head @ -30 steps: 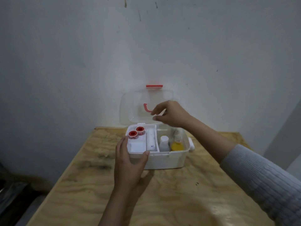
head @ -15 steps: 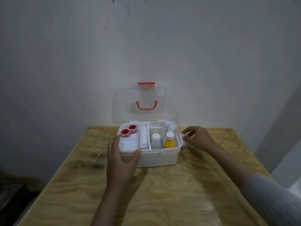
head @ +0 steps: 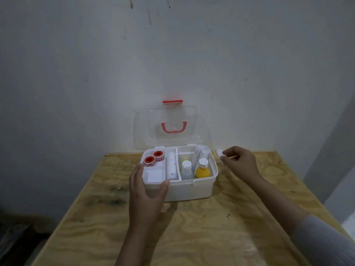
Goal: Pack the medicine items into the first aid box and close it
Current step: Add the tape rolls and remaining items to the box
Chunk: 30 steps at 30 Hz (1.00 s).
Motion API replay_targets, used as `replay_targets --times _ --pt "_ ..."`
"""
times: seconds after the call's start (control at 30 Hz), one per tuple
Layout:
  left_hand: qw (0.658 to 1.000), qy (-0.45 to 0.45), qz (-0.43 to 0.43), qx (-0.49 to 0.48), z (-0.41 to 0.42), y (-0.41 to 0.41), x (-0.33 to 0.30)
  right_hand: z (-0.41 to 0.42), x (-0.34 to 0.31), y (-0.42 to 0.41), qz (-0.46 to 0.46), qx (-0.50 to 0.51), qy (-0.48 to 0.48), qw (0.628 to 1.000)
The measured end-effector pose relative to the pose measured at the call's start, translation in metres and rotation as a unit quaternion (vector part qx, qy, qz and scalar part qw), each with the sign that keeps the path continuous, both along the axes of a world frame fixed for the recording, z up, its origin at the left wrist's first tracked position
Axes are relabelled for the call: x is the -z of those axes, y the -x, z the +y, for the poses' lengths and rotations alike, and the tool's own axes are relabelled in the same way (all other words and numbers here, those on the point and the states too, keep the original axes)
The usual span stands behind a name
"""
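Dim, cool and flat, lit softly from above and slightly from 9 o'clock, with faint shadows of the left hand (head: 148, 192) on the table (head: 211, 237) and of the clear lid (head: 151, 127) on the wall (head: 76, 73), both thrown toward 3 o'clock. Darkest at 7 to 8 o'clock, brightest in a thin strip at 4 o'clock. Soft and grainy throughout, smeared at the right hand (head: 240, 164), stretched by wide-angle bowing toward every edge.

Bare left hand (head: 146, 191), uncovered forearm behind the fingers, right hand (head: 240, 164), light grey ribbed knit sleeve (head: 326, 244) beginning well back from the fingers
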State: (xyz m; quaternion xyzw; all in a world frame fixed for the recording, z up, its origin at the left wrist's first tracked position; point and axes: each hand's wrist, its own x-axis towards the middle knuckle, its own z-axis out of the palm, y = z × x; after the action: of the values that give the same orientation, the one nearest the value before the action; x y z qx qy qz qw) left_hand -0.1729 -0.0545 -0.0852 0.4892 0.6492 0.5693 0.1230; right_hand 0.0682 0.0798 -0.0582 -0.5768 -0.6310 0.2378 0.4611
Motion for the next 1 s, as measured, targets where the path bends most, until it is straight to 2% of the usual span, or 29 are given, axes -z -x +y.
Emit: replay_targets --times 0.1,0.23,0.33,0.43,0.5,0.63,0.83,0.93,1.0 --pt "1.0 0.001 -0.004 0.004 0.0 -0.001 0.001 -0.011 -0.035 0.004 0.054 -0.04 -0.031 0.997" --pt "1.0 0.005 -0.022 0.008 0.0 -0.001 0.0 -0.028 -0.077 0.027 0.021 -0.155 -0.041 0.987" --pt "0.999 0.011 -0.036 0.005 0.001 0.001 0.0 -0.036 -0.096 0.058 -0.068 -0.261 -0.023 0.963" --pt "0.999 0.018 -0.05 0.011 0.001 0.002 -0.002 -0.042 -0.101 0.094 -0.197 -0.337 -0.034 0.92" --pt "0.998 0.023 -0.06 0.018 0.0 0.002 -0.004 -0.043 -0.101 0.114 -0.244 -0.374 -0.037 0.894" --pt "0.996 -0.003 -0.086 0.034 -0.002 0.003 -0.005 -0.04 -0.098 0.142 -0.301 -0.406 -0.03 0.862" --pt "0.996 -0.017 -0.079 0.039 -0.002 0.004 -0.006 -0.032 -0.086 0.158 -0.332 -0.427 -0.007 0.841" --pt "0.996 -0.015 -0.079 0.039 -0.001 0.004 -0.004 -0.029 -0.082 0.156 -0.327 -0.43 0.006 0.842" --pt "0.996 -0.017 -0.075 0.035 0.0 0.005 -0.002 -0.028 -0.084 0.151 -0.304 -0.42 -0.004 0.855"
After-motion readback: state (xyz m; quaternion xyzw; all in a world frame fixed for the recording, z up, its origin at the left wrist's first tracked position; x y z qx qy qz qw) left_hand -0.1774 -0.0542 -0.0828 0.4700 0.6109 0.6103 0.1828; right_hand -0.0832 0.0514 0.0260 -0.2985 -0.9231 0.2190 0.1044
